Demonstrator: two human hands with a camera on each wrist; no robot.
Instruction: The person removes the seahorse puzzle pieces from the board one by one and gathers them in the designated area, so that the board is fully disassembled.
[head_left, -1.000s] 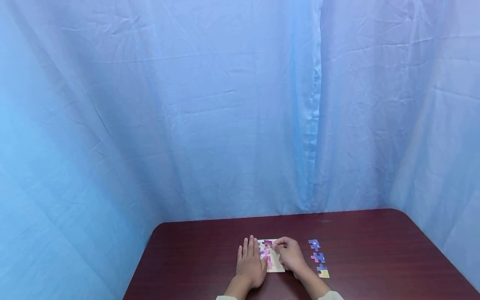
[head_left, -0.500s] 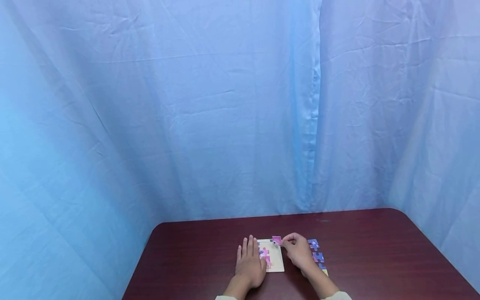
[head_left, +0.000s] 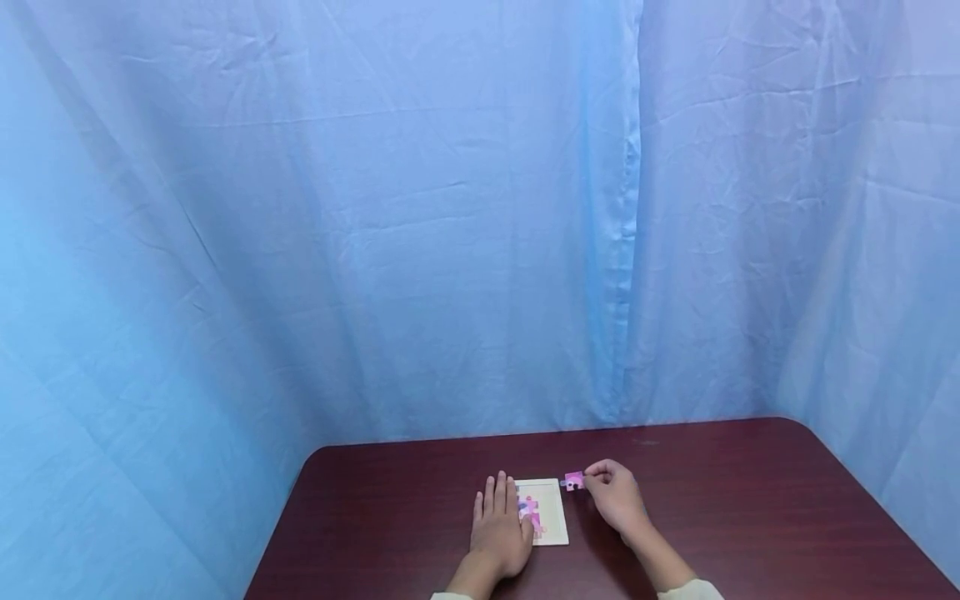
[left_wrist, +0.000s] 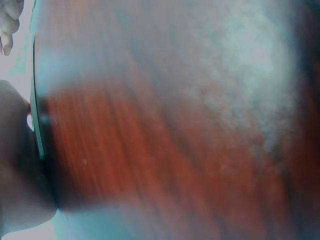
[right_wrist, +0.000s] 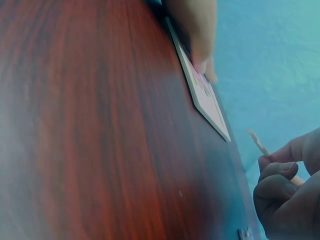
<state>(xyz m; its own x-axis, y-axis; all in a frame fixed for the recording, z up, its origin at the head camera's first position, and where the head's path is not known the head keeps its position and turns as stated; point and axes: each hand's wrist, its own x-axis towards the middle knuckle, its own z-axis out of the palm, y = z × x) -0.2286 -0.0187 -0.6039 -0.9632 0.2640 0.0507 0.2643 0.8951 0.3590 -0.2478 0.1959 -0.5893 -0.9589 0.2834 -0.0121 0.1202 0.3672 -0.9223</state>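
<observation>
Short of the dark-red wooden table's [head_left: 390, 517] far edge lies a pale framed tray [head_left: 553, 512]; the left hand [head_left: 501, 530], fingers straight, likely steadies it; beside its far-right corner, the right hand's [head_left: 617, 500] fingers pinch a pink jigsaw piece [head_left: 573, 481].

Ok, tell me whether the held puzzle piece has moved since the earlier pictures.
Yes: in the head view, the puzzle piece in the right hand has moved right, from over the board to beside its far right corner.
</observation>
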